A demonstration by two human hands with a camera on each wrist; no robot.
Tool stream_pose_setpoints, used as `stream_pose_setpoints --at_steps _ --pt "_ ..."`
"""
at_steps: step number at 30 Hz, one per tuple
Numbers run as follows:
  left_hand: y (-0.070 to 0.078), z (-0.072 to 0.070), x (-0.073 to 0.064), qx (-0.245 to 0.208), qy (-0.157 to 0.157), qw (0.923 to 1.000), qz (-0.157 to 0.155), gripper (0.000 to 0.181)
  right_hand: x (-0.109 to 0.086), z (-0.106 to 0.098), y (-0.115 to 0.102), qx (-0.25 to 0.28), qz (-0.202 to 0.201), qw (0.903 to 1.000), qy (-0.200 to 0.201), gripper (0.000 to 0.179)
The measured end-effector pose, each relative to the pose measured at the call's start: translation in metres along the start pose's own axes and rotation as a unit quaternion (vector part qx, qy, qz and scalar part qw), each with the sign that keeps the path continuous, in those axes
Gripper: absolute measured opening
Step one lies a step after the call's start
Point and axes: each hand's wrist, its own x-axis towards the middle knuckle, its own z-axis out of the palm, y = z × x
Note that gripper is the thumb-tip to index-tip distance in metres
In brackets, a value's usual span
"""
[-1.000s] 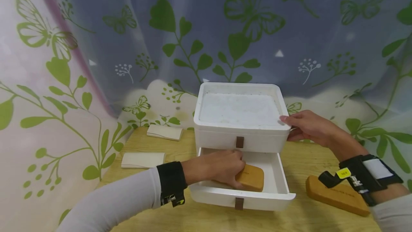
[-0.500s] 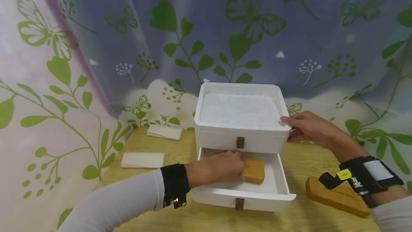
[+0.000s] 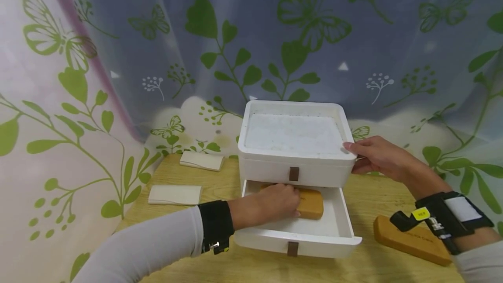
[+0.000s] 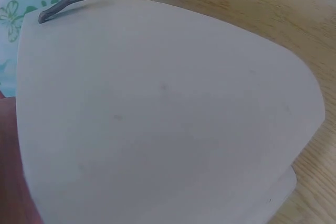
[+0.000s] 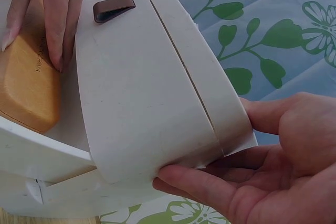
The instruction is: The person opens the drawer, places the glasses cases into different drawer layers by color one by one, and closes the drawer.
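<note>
A white two-drawer storage box (image 3: 267,171) stands on the table, its lower drawer (image 3: 330,230) pulled out. Inside that drawer lies an orange-brown glasses case (image 3: 312,204) with small lettering. My left hand (image 3: 275,202) grips the case from above, thumb on one side and fingers on the other, as the right wrist view shows; it covers the case's left part. My right hand (image 3: 379,156) holds the box's upper right side, thumb on the rim and fingers against the side wall. In the left wrist view the drawer front (image 4: 168,98) hides most of the left hand.
A second orange-brown glasses case (image 3: 410,239) lies on the table at the right, partly under my right wrist. Two cream folded flat cases (image 3: 174,194) lie at the left. A shallow tray (image 3: 294,132) tops the box. Behind hangs a leaf-patterned curtain (image 3: 235,34).
My left hand and the glasses case have shifted back in the lower drawer, toward its rear edge. My right hand has stayed on the box's side.
</note>
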Motion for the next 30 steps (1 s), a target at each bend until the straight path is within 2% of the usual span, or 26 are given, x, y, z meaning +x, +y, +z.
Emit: stream_pose_setpoints --at_steps 8,13,18,22,25,28,30 --pt "-0.003 -0.004 -0.006 -0.066 -0.001 0.9976 -0.018 0.031 0.001 0.001 0.001 -0.002 0.001 1.0000 0.001 0.069" --pt "-0.003 -0.016 -0.016 -0.103 0.002 0.9947 -0.009 0.034 0.000 0.002 0.001 -0.003 0.004 1.0000 0.000 0.069" --pt "-0.007 -0.036 -0.027 -0.131 0.046 0.9902 0.010 0.030 0.000 0.000 0.001 -0.005 0.006 1.0000 0.003 0.070" --pt "-0.010 -0.049 -0.037 -0.150 0.074 0.9859 -0.001 0.042 0.000 0.000 0.001 -0.009 0.005 0.9999 0.002 0.070" --pt "-0.013 -0.058 -0.044 -0.154 0.108 0.9821 -0.014 0.045 -0.001 0.000 0.002 -0.013 0.003 0.9999 0.001 0.070" --pt "-0.019 -0.066 -0.051 -0.165 0.161 0.9727 -0.026 0.041 0.000 0.000 0.003 -0.015 0.001 0.9999 0.001 0.070" --pt "-0.025 -0.071 -0.056 -0.183 0.199 0.9617 -0.044 0.038 0.000 0.000 0.003 -0.015 0.001 0.9999 0.002 0.071"
